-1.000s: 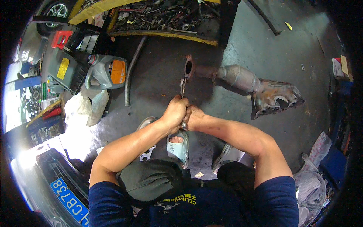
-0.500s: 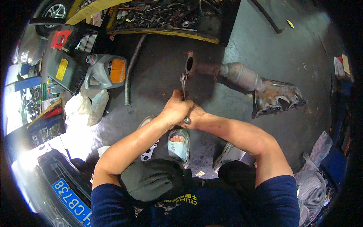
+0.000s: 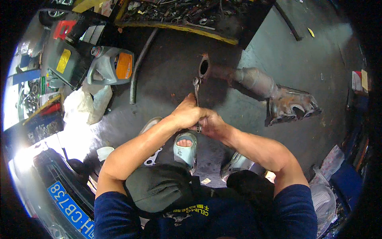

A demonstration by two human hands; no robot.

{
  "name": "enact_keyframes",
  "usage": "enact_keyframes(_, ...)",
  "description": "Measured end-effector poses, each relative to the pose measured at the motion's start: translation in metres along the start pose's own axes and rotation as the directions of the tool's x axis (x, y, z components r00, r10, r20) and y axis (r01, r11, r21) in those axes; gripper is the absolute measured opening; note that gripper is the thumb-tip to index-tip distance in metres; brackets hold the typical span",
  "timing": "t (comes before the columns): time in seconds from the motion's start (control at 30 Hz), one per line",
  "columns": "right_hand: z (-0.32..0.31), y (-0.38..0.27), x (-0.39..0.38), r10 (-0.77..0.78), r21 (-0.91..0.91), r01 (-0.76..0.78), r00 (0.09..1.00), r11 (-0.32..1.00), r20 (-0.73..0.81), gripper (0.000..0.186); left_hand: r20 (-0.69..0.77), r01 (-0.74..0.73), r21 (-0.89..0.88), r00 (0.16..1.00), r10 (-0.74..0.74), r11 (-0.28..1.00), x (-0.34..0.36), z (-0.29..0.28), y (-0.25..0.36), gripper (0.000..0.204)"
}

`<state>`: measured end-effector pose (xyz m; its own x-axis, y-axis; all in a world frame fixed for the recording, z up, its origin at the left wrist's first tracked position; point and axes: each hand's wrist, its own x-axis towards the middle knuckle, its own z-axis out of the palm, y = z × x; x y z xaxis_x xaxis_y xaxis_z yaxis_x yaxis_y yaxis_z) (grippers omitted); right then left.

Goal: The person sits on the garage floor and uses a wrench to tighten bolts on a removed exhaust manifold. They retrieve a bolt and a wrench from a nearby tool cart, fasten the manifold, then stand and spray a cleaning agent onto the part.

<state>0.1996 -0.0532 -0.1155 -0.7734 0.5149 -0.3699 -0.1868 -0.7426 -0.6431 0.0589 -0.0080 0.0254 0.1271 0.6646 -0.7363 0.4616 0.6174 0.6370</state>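
A combination wrench (image 3: pixel 197 95) runs upright in the picture, its upper end against the lower edge of the rusty flange (image 3: pixel 204 67) of an exhaust pipe. My left hand (image 3: pixel 186 113) is closed around the middle of the shank. Beside it, my right hand (image 3: pixel 215 124) is closed at the lower part of the wrench, and the ring end shows just below the fingers. From the flange, the exhaust assembly (image 3: pixel 254 81) extends right to a wide cast manifold (image 3: pixel 294 105) lying on the floor. Whatever fastener the wrench sits on is too small to make out.
A grey jug (image 3: pixel 104 65) with an orange label stands left, near a long metal pipe (image 3: pixel 141 65) and plastic bags (image 3: pixel 85 105). A yellow-edged tray of tools (image 3: pixel 171 20) lies ahead. Below my left forearm lies a metal gasket (image 3: pixel 152 158). A fan (image 3: pixel 323 199) stands right.
The view has shifted slightly. My right hand sits a little further right relative to my left. The wrench is still at the flange, and the exhaust assembly lies much as before.
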Motion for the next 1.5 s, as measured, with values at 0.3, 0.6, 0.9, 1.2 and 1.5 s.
enact_keyframes(0.3, 0.042, -0.063, -0.049, 0.134, 0.321, -0.159, 0.986, 0.934, 0.099, 0.088, -0.093, -0.151, 0.091, 0.983, 0.159, 0.984, 0.008, 0.009, -0.022, 0.065)
enact_keyframes(0.6, 0.064, -0.063, -0.061, 0.296, 0.453, -0.222, 0.95, 0.863, -0.098, 0.039, 0.149, -0.234, 0.361, 0.97, 0.192, 0.903, 0.018, 0.009, -0.041, 0.054)
enact_keyframes(0.9, 0.09, -0.074, -0.06, 0.402, 0.384, -0.292, 0.882, 0.876, -0.247, 0.024, 0.104, -0.334, 0.242, 0.943, 0.317, 0.911, 0.011, 0.009, -0.042, 0.072)
enact_keyframes(1.2, 0.082, -0.056, -0.051, 0.255, -0.137, -0.351, 0.852, 0.926, -0.458, 0.03, -0.03, -0.24, -0.051, 0.971, 0.238, 0.97, 0.011, 0.004, -0.044, 0.057)
enact_keyframes(1.5, 0.091, -0.021, -0.03, -0.161, -0.45, -0.125, 0.822, 0.884, -0.546, 0.015, 0.038, -0.372, -0.062, 0.927, 0.374, 0.926, 0.018, -0.008, -0.057, 0.048)
